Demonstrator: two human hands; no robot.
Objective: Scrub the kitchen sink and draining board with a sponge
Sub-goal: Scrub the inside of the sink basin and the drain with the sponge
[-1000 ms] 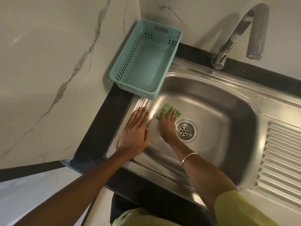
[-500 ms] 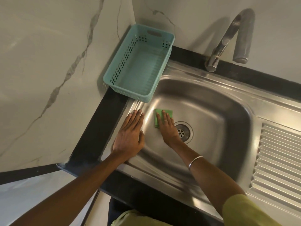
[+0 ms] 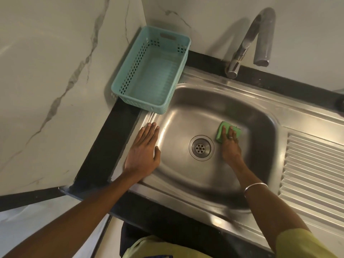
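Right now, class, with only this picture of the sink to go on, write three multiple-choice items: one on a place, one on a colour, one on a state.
1. Where is the sponge?
A. in the basket
B. on the draining board
C. in the basin, right of the drain

2. What colour is the basket?
A. teal
B. red
C. black

3. How is the left hand?
A. gripping the tap
B. flat on the sink's left rim
C. holding the sponge

Answers:
1 C: the right hand presses it on the basin floor beside the drain, short of the draining board.
2 A: its perforated walls are pale blue-green.
3 B: the fingers lie spread and flat on the rim of the sink, holding nothing, far from the tap.
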